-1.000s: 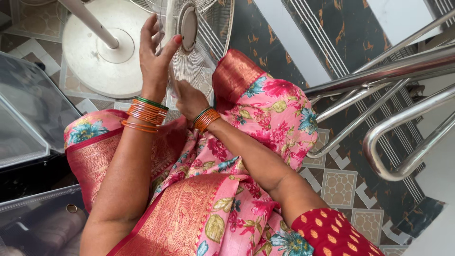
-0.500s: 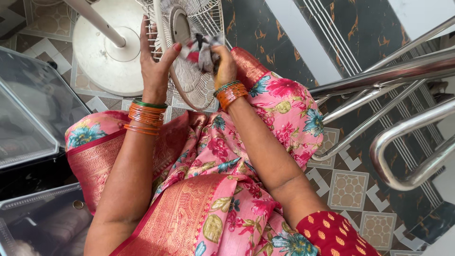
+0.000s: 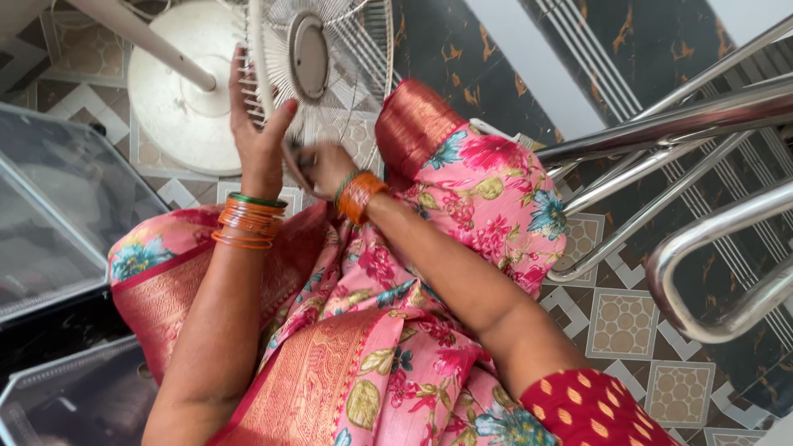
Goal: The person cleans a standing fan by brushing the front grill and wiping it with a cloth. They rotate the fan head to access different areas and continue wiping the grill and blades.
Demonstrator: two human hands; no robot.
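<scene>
Looking down from my head, my left hand (image 3: 258,136) still grips the rim of the white wire fan guard (image 3: 330,62) at the upper middle of the frame, fingers spread along it. My right hand (image 3: 326,165) has dropped from the guard's face half a second ago to its lower edge, closed on a small dark cloth (image 3: 299,157), just beside my left hand.
</scene>
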